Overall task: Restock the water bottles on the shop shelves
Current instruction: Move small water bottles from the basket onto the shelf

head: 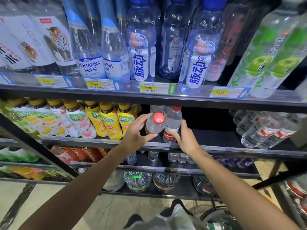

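Water bottles: in the head view, the left hand (137, 131) grips a tilted red-capped bottle (155, 123); the right hand (184, 138) holds an upright bottle (172, 125) at its 3 o'clock on the middle shelf (216, 147). Placing step; next, stand the tilted one alongside.

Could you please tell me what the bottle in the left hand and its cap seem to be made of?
Bottle: clear, glossy plastic by the look; the shelf shows through it and it glints. Cap: opaque red plastic, probably, with a slight sheen.
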`<state>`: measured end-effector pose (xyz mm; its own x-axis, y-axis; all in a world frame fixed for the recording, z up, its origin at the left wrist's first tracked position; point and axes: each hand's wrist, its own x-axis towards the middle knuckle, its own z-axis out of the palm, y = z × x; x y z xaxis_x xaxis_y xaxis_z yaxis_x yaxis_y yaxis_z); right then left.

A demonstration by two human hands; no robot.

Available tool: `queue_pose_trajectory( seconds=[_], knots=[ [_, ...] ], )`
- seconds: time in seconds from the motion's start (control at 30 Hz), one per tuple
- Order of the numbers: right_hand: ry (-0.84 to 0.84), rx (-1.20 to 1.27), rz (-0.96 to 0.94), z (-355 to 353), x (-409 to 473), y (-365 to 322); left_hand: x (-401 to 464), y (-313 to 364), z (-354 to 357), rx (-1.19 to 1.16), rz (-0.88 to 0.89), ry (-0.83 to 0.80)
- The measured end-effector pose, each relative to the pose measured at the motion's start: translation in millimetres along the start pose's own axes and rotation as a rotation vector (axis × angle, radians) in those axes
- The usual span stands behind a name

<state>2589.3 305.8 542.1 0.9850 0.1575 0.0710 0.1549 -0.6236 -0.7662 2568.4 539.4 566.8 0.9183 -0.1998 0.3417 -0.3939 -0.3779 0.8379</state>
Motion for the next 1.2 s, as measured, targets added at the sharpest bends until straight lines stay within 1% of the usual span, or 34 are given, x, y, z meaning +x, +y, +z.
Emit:
queue_pose_trajectory(
  seconds=[0.17, 0.27, 0.37, 0.53, 0.63, 0.73, 0.83, 0.97, 1.13, 1.2],
  knots=[
    [-0.001, 0.033, 0.014, 1, 1, 4, 6, -23, 11, -0.058, -0.151, -0.017],
    [0.0, 0.029, 0.01, 3, 2, 6, 8, -32, 15, -0.136, -0.254, 0.007],
    [0.002, 0.03, -0.001, 5, 2, 9, 11, -39, 18, -0.198, -0.316, 0.004],
    [-0.015, 0.11, 0.031, 7, 4, 12, 11, -42, 21, -0.152, -0.292, -0.028],
    [-0.028, 0.157, 0.044, 9, 7, 13, 9, -45, 19, -0.136, -0.308, -0.046],
    [-0.058, 0.184, 0.096, 10, 10, 14, 9, -48, 17, -0.078, -0.33, -0.136],
    [-0.064, 0.159, 0.132, 9, 16, 18, 10, -52, 20, -0.005, -0.286, -0.218],
    [-0.096, 0.102, 0.075, 9, 24, 20, 16, -59, 25, 0.066, -0.179, -0.249],
    [-0.117, 0.076, 0.066, 10, 29, 23, 29, -72, 27, 0.127, -0.174, -0.285],
    [-0.123, 0.073, 0.063, 9, 31, 25, 35, -77, 27, 0.126, -0.224, -0.295]
  ],
)
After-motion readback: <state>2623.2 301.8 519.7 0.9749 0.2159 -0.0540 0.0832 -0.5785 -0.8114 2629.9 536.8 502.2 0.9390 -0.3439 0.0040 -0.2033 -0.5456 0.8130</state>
